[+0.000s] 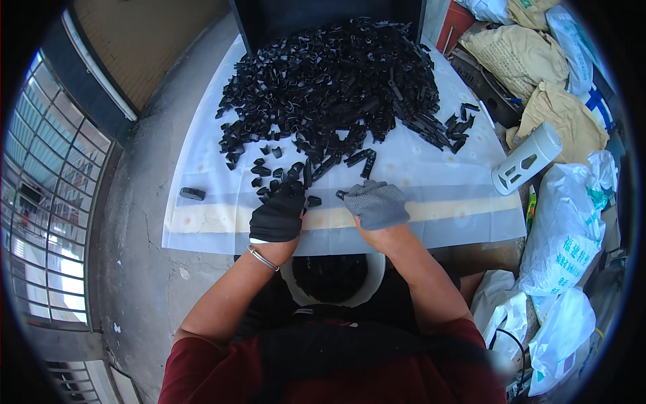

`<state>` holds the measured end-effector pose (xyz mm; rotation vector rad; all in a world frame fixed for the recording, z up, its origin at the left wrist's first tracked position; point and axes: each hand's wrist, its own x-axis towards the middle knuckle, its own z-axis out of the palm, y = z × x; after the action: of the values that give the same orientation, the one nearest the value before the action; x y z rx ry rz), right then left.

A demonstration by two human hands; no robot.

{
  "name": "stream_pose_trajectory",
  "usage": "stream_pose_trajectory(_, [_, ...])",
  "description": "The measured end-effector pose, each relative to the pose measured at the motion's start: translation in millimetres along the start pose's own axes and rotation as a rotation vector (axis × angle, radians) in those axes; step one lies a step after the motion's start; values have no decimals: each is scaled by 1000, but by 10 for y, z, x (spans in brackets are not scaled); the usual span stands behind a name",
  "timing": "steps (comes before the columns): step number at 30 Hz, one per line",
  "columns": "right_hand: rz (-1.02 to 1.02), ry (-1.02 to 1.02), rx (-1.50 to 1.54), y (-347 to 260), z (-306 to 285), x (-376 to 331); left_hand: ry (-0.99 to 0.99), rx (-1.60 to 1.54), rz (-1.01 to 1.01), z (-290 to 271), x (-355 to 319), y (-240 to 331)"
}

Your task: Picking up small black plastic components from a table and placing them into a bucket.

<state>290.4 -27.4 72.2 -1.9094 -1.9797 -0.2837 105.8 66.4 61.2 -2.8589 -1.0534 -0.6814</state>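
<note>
Black plastic clips on white-sheeted table

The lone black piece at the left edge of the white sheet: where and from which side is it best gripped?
The lone black piece lies flat and apart from the pile of black parts. Probably best to grip it across its short width, on the two long sides, coming from above with the left hand, the nearer one. Its finer shape is too small to tell.

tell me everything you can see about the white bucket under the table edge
The white bucket is round with a thick pale rim, plastic by the look. It stands upright and open below the near edge of the table, between the person's forearms. Only part of the rim shows. Its inside is dark with small black parts. Neither gloved hand touches it.
</note>
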Motion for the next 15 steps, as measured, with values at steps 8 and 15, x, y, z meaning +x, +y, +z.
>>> stream_pose_trajectory(8, [-166,-66,629,-358,-186,-108,-41,-464,-44,-340,-143,139])
stream_pose_trajectory(15, [-63,74,708,-436,-48,-201,-474,-1088,-294,-425,-175,176])
